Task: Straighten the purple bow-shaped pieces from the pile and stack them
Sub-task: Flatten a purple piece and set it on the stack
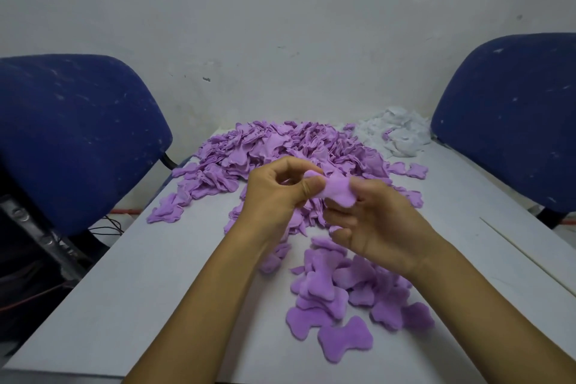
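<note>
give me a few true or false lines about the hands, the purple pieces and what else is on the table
1. Both hands hold one purple piece above the table. True.
2. The left hand lies flat on the table. False: it is raised, pinching the piece.
3. The big purple pile lies farther from the person than the near group of pieces. True.
4. The white scraps lie at the table's near left corner. False: they are at the far right.
5. The right hand is empty. False: its fingers grip the piece.
</note>
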Motion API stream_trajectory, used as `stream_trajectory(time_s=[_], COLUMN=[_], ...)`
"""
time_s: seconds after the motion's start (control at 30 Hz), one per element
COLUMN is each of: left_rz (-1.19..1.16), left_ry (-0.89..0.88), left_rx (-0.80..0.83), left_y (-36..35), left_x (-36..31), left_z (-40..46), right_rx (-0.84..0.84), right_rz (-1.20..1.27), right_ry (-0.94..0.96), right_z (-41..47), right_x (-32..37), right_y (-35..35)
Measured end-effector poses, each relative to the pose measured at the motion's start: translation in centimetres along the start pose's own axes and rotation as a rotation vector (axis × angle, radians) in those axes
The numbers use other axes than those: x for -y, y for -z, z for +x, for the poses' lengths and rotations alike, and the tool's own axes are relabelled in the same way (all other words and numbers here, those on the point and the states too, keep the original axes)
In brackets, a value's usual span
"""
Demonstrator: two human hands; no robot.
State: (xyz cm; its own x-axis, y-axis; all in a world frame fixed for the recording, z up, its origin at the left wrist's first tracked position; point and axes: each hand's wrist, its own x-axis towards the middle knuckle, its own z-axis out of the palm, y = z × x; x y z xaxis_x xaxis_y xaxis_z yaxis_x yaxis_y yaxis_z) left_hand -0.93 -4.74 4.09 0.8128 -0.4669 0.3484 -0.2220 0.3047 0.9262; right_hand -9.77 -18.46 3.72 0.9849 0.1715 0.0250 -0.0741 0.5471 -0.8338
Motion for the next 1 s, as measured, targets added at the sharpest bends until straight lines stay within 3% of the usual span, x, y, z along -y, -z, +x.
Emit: stream_trajectory(time_s=[0.07, 0.13, 0.27, 0.37, 0.53, 0.7, 0.83, 0.93, 1.0], left_rz=[-0.044, -0.035, 0.022, 0.108, 0.150, 0.162, 0.106, -0.004, 0.006], left_ry=[-0.009, -0.020, -0.041, -0.070, -0.061, -0.042, 0.073, 0.235, 0.306], left_rx=[0.055, 0.084, -0.006, 0.047, -0.026, 0.021, 0.054, 0.157, 0.238], left_y=[-0.1, -0.2, 0.2, 0.5, 0.3, -0.2, 0.1, 0.7, 0.9], left_x=[-0.2, -0.3, -0.1, -0.1, -0.2, 0.2, 0.6, 0.3, 0.2], left_z=[-0.1, -0.1, 0.1, -0.2, 0.1, 0.0, 0.1, 0.2, 0.1], right_rx=[0.115, 0.092, -0.232, -0.387, -0.309, -0.385, -0.491, -0.530, -0.537], right_rz=[0.200, 0.219, -0.065, -0.170, -0.027, -0.263, -0.436, -0.715, -0.771], right_ry=[-0.058, -0.068, 0.002, 0.040, -0.004, -0.006, 0.233, 0.422, 0.483], right_z=[-0.1, -0.1, 0.2, 0.2, 0.1, 0.0, -0.2, -0.6, -0.8], right_x=[0.3, 0.4, 0.5, 0.0, -0.2, -0.1, -0.8, -0.7, -0.6], right_y=[-0.2, -0.3, -0.8, -0.8, -1.3, -1.0, -0.4, -0.1, 0.1])
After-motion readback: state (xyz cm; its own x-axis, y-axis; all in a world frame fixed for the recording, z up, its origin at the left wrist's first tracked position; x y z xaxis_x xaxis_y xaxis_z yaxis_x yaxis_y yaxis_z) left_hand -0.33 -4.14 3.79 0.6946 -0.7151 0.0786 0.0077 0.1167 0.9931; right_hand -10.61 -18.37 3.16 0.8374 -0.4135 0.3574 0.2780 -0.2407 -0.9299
